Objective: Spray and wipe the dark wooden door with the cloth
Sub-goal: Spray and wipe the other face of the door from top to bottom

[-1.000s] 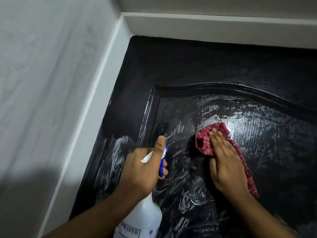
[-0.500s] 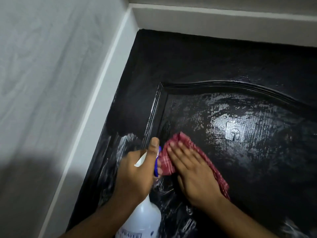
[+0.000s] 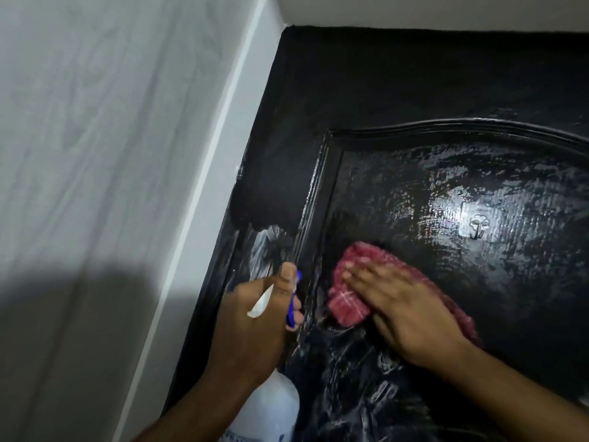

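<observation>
Presses the red checked cloth (image 3: 347,301) flat against the dark wooden door (image 3: 414,84) with the right hand (image 3: 411,311), fingers straight and laid over the fabric, blurred as if mid-stroke. Grips the spray bottle (image 3: 271,409) in the left hand (image 3: 255,323), just left of the cloth hand, thumb up along the head and a finger curled by the blue trigger (image 3: 290,311), nozzle towards the door's left edge. Shows wet streaks and whitish smears under and below both hands, plus a glossy, patchy sheen up and to the right of the cloth, around a small stick-on hook (image 3: 478,223). Looks matte and dry farther above the hands, across the top band and the upper left corner beside the white frame (image 3: 204,199). Seems part done: raised panel sprayed and partly wiped, streaks below the hands wanting another pass, top band probably untouched, lower door out of sight.
</observation>
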